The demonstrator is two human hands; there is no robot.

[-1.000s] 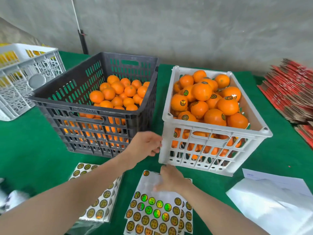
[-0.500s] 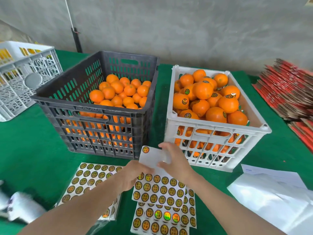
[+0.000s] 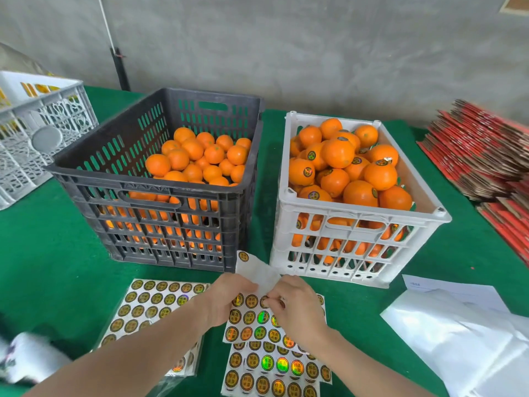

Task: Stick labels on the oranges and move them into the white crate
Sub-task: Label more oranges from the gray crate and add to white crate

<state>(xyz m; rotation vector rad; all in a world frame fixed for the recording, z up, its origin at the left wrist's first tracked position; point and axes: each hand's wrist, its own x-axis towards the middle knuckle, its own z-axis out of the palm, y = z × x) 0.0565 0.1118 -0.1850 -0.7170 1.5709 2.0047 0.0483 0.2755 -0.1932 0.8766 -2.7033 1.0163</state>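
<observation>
**Label picked at on sheet; white crate nearly full**

The label sheet point(image 3: 252, 319) was held low in front of both crates. It was gripped at its left side by the left hand point(image 3: 226, 299). The right hand point(image 3: 297, 308) was curled over it, fingertips pinched on the sheet, seemingly at one label. No orange was held. The sheet's upper part was stripped bare, with one lone label point(image 3: 243, 256) left at the far corner.

Progress, as judged: the white crate point(image 3: 357, 214) was heaped past its rim with labelled oranges point(image 3: 337, 153). The black crate point(image 3: 143, 180) was about half filled with unlabelled oranges point(image 3: 200, 159), so plenty was left. Little space was judged left in the white crate, and added fruit could roll off the heap.

Room: the crates were set side by side with a narrow gap, their near walls close to the hands. Spare sheets point(image 3: 151, 305) were laid on the green worktop point(image 3: 51, 253) beside and under the held one. White bags point(image 3: 458, 333) were lying right, a red cardboard stack point(image 3: 486, 150) far right and a white lattice crate point(image 3: 43, 130) far left. Open cloth was seen left of the black crate.
</observation>
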